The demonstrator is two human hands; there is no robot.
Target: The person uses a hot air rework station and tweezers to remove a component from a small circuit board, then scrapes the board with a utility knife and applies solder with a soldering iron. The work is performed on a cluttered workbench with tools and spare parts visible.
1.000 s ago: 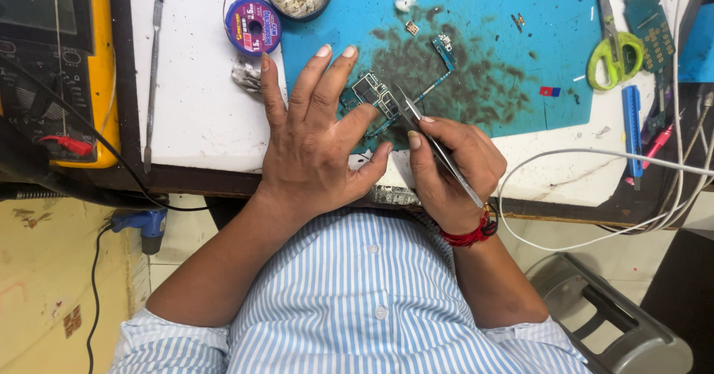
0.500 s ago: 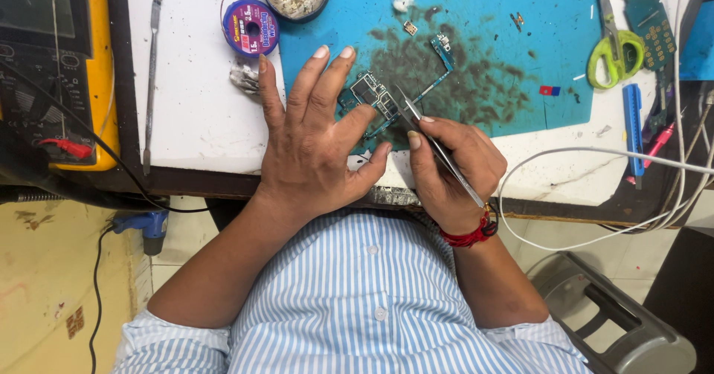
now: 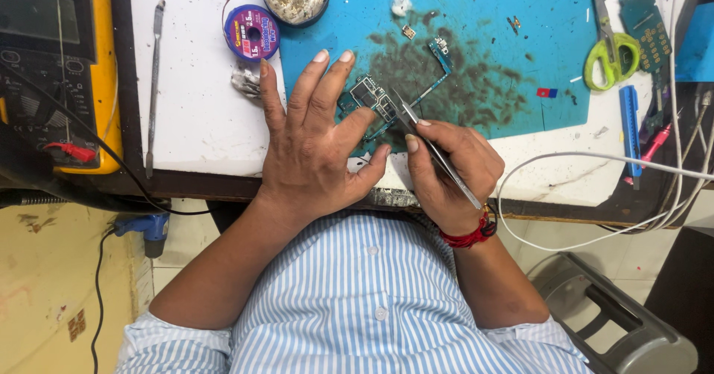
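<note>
The left hand (image 3: 312, 147) lies flat with fingers spread, pressing down on a small circuit board (image 3: 370, 97) on the blue mat (image 3: 483, 39). The right hand (image 3: 450, 169) is closed around metal tweezers (image 3: 428, 147), their tips touching the board. A purple wire spool (image 3: 253, 32) sits just beyond the left hand's fingers.

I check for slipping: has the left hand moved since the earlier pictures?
No. The left hand lies as before, fingers spread over the circuit board, thumb beside the purple spool.
</note>
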